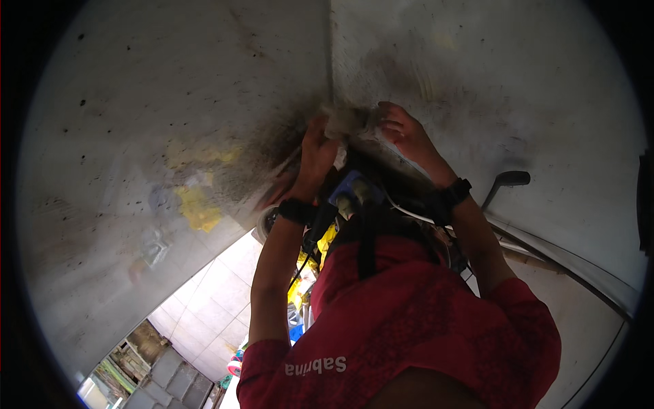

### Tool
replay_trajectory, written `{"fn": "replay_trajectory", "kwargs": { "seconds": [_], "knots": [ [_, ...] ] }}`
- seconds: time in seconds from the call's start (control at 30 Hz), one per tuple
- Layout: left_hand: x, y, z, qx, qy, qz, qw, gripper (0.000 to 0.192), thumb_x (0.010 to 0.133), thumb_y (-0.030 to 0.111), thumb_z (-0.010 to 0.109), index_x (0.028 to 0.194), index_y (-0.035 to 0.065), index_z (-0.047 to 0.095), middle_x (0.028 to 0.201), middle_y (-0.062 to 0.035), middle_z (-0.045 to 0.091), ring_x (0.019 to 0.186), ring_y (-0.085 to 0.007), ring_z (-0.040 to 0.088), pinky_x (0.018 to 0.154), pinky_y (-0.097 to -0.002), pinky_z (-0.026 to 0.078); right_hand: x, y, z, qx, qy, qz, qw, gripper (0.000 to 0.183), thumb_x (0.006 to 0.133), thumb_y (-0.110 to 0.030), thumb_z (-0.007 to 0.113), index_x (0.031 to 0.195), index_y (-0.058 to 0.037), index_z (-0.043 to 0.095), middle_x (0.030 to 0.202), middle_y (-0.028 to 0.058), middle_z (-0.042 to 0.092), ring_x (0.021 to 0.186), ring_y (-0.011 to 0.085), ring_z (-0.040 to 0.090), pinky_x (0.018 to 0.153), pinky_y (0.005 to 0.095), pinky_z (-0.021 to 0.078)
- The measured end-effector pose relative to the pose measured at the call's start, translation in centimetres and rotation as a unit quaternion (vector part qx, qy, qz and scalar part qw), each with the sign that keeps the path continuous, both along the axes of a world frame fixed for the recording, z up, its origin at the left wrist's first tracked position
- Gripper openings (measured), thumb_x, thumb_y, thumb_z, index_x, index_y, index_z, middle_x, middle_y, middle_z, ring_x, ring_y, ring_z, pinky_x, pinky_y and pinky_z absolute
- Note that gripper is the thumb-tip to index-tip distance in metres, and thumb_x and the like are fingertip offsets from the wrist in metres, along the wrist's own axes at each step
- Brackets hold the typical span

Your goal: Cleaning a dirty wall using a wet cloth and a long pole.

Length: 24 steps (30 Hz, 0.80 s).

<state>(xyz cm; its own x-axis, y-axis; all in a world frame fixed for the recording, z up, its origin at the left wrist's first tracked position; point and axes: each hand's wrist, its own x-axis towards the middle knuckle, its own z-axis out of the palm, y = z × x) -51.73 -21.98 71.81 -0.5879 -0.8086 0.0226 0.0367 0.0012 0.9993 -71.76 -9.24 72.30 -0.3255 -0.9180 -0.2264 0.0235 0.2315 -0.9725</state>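
My left hand (319, 156) is at the corner where two pale, soiled panels meet. Its thumb and fingers close around the near side of a blurred grey, shaggy wad (343, 121). Across from it, my right hand (406, 134) has its fingers curled towards the wad's right side; whether they grip it is unclear. Dark grime spreads over the left panel (127, 168) around the corner, with smudges on the right panel (552, 102). Both wrists wear black bands. Below the hands is a blue object (341, 188) with two rounded olive-brown shapes, too dark to identify.
Yellow stains (198, 207) mark the left panel. A dark rod with a bent head (512, 178) projects at right. A pale cable (403, 208) runs below my right hand. Yellow plastic (327, 245) and other clutter lie beside my body, near pale floor tiles (219, 307).
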Motion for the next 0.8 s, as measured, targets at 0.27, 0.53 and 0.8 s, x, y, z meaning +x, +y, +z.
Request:
{"fn": "replay_trajectory", "kwargs": {
  "seconds": [0.27,0.53,0.8],
  "knots": [
    [-1.1,1.5,-0.2,-0.169,0.003,-0.105,0.98,0.042,0.068,-0.002,0.074,0.109,0.0011,0.065,0.109,-0.0132,0.063,0.101,-0.0281,0.064,0.088,-0.0337,0.05,2.4,-2.4,-2.7,-0.087,0.152,0.015,0.984,0.083,0.078,0.003,0.073,0.15,-0.0115,0.034,0.148,0.0077,0.042,0.134,0.0237,0.045,0.104,0.0349,0.0431],
    [-1.4,0.4,0.4,-0.099,0.065,-0.199,0.973,0.028,0.073,-0.011,0.071,0.096,0.0032,0.063,0.101,-0.0053,0.063,0.097,-0.0166,0.061,0.088,-0.0303,0.048,3.4,-3.3,2.1,-0.158,0.125,0.118,0.972,0.105,0.073,-0.004,0.082,0.157,-0.0157,0.021,0.158,0.0084,0.031,0.137,0.026,0.043,0.112,0.04,0.0376],
    [-2.2,0.1,1.9,-0.038,-0.028,-0.284,0.958,0.024,0.074,-0.011,0.07,0.091,0.0032,0.061,0.093,-0.0016,0.063,0.091,-0.0124,0.06,0.084,-0.0297,0.049,2.6,-2.3,3.8,-0.172,0.126,0.173,0.962,0.103,0.073,-0.004,0.08,0.157,-0.0139,0.02,0.153,0.0127,0.036,0.129,0.0274,0.05,0.106,0.039,0.0427]
  ]
}}
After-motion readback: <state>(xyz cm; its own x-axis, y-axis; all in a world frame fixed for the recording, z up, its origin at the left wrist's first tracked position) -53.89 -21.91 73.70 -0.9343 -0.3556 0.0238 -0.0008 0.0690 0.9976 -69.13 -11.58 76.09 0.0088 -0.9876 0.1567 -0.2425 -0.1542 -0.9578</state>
